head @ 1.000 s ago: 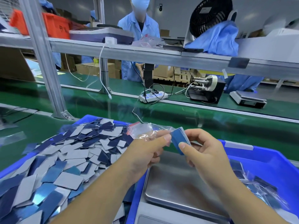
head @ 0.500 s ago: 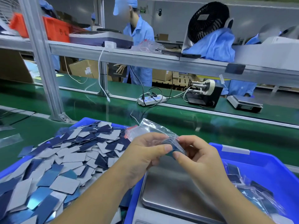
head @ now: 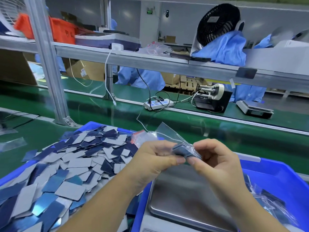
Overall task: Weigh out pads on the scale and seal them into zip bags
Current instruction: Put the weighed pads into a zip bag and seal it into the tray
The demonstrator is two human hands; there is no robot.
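Both hands hold a clear zip bag (head: 168, 133) above the steel scale pan (head: 184, 201). A small stack of blue pads (head: 182, 150) sits inside the bag between my fingers. My left hand (head: 155, 161) pinches the bag and stack from the left. From the right, my right hand (head: 215, 163) pinches the same stack through the plastic. The bag's free end sticks up and away from me. A heap of loose blue and grey pads (head: 66, 164) fills the blue bin (head: 87, 127) at the left.
A second blue bin (head: 275, 174) at the right holds filled bags (head: 270, 203). Beyond lies the green conveyor belt (head: 217, 131), an aluminium post (head: 50, 72), a power strip (head: 158, 104), a tape dispenser (head: 212, 97) and another scale (head: 255, 108). A person in blue works opposite.
The blue pad stack, held bare in my right hand a second ago, has gone into the bag. Both hands now pinch it through the plastic.
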